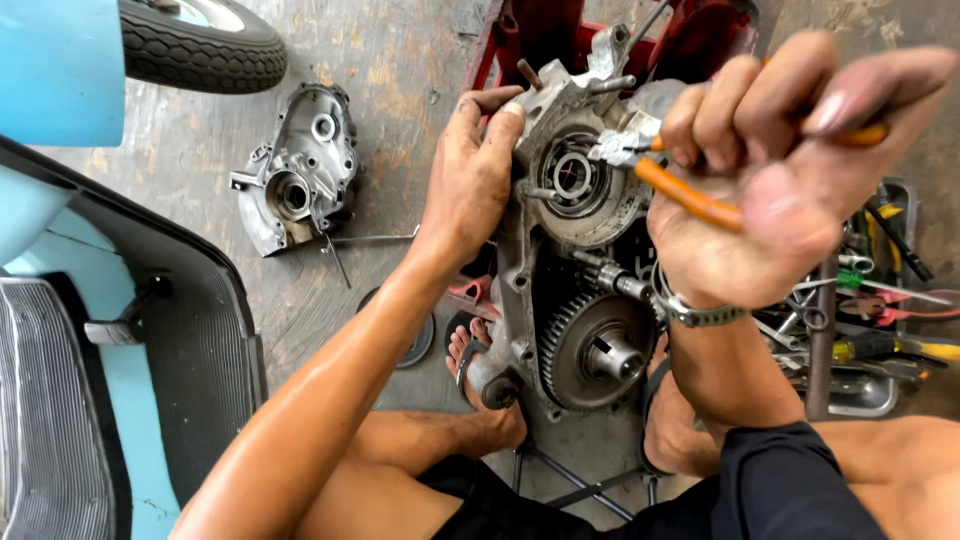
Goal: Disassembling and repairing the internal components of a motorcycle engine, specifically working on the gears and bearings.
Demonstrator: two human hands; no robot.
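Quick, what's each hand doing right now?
Left hand: open, pressed flat against the engine case.
Right hand: closed on orange-handled pliers, tips at the hub.

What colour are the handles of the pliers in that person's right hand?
Orange. The pliers' handles show best in the head view, gripped by the right hand at the engine case.

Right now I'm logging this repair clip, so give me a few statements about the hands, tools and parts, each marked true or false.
1. The right hand grips orange-handled pliers. True.
2. The left hand holds a hammer. False: it rests bare on the engine case.
3. The plier tips sit at the round hub in the case. True.
4. The detached cover lies in the tool tray. False: it lies on the floor, left of the case.
5. A tyre shows at upper left. True.
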